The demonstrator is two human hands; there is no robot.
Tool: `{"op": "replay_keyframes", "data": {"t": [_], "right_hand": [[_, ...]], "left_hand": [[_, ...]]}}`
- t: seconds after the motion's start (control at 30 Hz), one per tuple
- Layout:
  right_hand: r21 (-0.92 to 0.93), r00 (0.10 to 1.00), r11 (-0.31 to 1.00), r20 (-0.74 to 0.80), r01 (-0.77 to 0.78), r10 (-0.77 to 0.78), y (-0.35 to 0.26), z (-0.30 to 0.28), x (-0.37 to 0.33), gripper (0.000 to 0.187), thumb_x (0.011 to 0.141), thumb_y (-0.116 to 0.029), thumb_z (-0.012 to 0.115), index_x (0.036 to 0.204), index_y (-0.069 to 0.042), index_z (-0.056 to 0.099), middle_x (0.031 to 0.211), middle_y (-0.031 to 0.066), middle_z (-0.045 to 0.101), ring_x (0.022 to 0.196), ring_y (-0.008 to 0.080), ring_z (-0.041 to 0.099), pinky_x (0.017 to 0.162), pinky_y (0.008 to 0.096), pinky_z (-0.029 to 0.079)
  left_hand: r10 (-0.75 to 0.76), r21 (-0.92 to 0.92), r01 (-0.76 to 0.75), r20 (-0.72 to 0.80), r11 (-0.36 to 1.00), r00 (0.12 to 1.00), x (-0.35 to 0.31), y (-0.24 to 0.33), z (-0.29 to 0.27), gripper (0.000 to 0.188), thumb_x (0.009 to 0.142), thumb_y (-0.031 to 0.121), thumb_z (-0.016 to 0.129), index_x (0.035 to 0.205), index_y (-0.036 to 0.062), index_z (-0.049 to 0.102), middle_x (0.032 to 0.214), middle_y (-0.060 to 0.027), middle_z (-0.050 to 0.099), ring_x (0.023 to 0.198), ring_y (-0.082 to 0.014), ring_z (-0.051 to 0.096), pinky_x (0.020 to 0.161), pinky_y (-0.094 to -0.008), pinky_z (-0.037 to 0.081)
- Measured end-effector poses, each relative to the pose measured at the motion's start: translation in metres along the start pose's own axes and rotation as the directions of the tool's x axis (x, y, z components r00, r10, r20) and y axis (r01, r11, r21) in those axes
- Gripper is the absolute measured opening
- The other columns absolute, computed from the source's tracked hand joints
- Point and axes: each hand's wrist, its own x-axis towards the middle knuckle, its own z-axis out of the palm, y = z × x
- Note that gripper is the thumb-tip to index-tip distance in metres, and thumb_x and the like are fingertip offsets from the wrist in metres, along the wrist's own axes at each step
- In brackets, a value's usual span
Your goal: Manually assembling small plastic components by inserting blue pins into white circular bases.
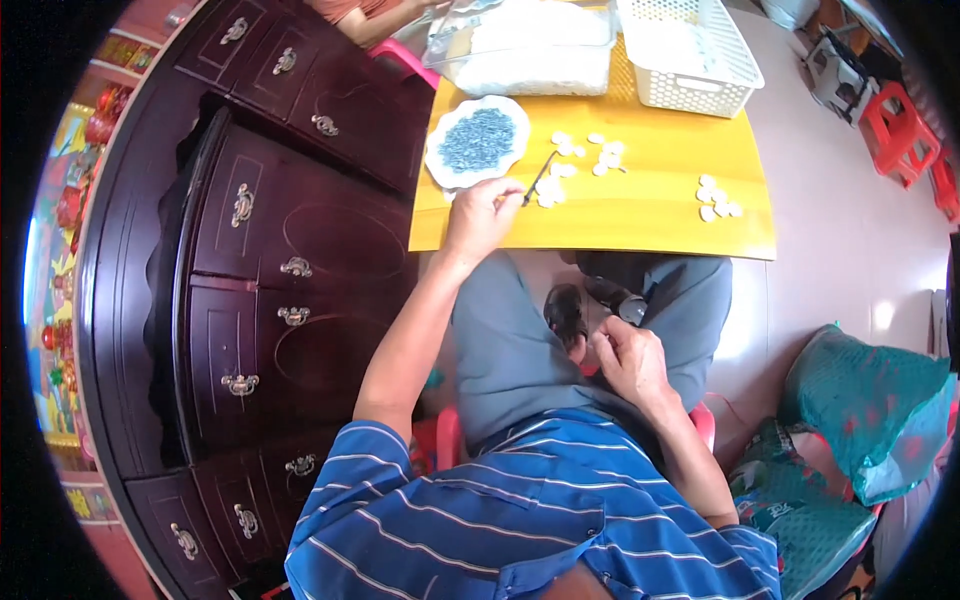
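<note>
My left hand is at the near left of the yellow tabletop, its thumb and fingers pinched together. A thin dark stick-like tool reaches from its fingertips toward small white round pieces. Just beyond that hand lies a white scalloped dish full of tiny blue-grey pieces. Over my lap, below the table edge, my right hand is closed with curled fingers. Whatever it may hold is hidden or too small to make out. More white pieces lie in clusters at the middle and right.
At the table's back stand a clear plastic container with white contents and a white perforated basket. A dark wooden cabinet borders my left. Green bags are on the right, a red stool farther off. Another person's arm shows behind the table.
</note>
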Motion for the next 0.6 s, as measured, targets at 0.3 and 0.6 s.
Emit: {"op": "replay_keyframes", "data": {"t": [0.3, 0.6], "right_hand": [[-0.055, 1.0, 0.998, 0.015, -0.003, 0.004, 0.013, 0.005, -0.002, 0.02, 0.092, -0.023, 0.057, 0.087, -0.006, 0.066, 0.075, 0.0216, 0.067, 0.074, 0.0435, 0.067, 0.072, 0.052, 0.054], [-0.067, 0.999, 0.997, -0.022, 0.029, -0.031, 0.014, 0.002, -0.003, 0.018, 0.093, -0.022, 0.059, 0.086, -0.006, 0.065, 0.076, 0.0168, 0.069, 0.072, 0.0397, 0.067, 0.067, 0.0483, 0.054]], "left_hand": [[0.281, 0.137, -0.296, 0.114, 0.945, 0.953, 0.051, 0.053, 0.082, 0.016, 0.088, 0.015, 0.064, 0.101, 0.0077, 0.071, 0.091, -0.013, 0.069, 0.087, -0.0332, 0.068, 0.076, -0.0453, 0.054], [0.358, 0.218, -0.378, 0.127, 0.9, 0.925, 0.079, 0.048, 0.112, 0.013, 0.088, 0.019, 0.066, 0.098, 0.0115, 0.07, 0.095, -0.0093, 0.069, 0.09, -0.0323, 0.067, 0.077, -0.0441, 0.053]]}}
